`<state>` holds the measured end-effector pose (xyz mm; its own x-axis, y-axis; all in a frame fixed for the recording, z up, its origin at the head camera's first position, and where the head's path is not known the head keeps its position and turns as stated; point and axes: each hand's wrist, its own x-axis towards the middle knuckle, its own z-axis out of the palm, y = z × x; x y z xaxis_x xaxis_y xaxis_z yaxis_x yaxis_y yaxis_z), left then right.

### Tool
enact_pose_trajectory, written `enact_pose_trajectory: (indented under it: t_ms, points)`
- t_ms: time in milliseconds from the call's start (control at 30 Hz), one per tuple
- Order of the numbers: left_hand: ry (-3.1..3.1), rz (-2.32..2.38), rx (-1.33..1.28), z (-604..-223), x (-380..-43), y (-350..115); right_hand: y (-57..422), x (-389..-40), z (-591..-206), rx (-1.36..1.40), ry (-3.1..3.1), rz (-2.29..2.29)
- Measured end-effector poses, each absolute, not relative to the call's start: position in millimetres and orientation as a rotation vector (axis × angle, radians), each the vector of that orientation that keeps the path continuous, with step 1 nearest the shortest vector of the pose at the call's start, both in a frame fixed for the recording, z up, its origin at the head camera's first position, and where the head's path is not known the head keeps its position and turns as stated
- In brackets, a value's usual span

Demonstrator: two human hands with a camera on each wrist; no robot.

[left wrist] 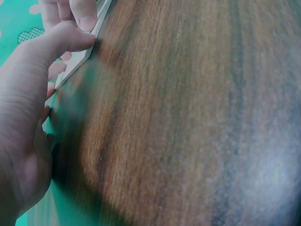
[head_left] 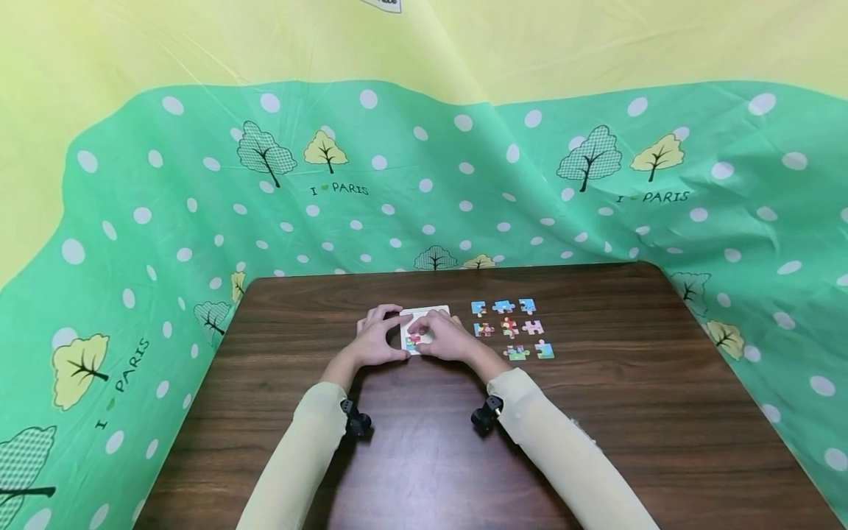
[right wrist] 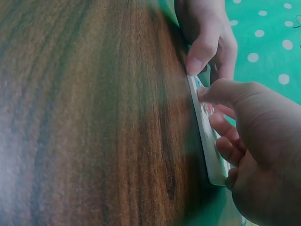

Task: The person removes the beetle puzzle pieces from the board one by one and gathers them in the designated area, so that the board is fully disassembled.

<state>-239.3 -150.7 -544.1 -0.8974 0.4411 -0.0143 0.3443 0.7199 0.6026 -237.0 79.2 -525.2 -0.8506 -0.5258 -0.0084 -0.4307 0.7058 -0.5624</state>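
Observation:
A small white-framed puzzle board (head_left: 433, 309) lies on the table between both hands. My left hand (head_left: 377, 342) holds it at the left side, thumb at the near corner and fingers spread toward the far edge. Over the board is my right hand (head_left: 447, 338), its thumb and index finger pinching a colourful jigsaw piece (head_left: 413, 341) at the board's near left corner. In the right wrist view, the right thumb (right wrist: 216, 93) is down on the board (right wrist: 205, 136) close to the left thumb (right wrist: 200, 55). The right fingertips partly hide the piece.
Several loose jigsaw pieces lie in rows right of the board, among them a blue one (head_left: 503, 306), a pink one (head_left: 533, 327) and a green one (head_left: 517, 353). The dark wooden table (head_left: 424, 456) ends at a green dotted cloth (head_left: 397, 221) behind.

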Motion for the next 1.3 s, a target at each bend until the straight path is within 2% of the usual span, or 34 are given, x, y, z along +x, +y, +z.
enact_pose_trajectory:
  t_ms: [333,633,933,1300]
  points:
    - [2.787,0.957,0.664,-547,-237,-151,85,-259,-562,-0.914,2.746,-0.978]
    - [2.794,0.981,0.678,-551,-240,-151,86,-246,-524,-0.867,2.681,-1.033]
    - [2.777,1.034,0.671,-559,-244,-153,84,-242,-522,-0.791,2.708,-1.011]
    - [2.786,1.013,0.667,-563,-246,-154,89,-251,-530,-0.845,2.743,-1.013]
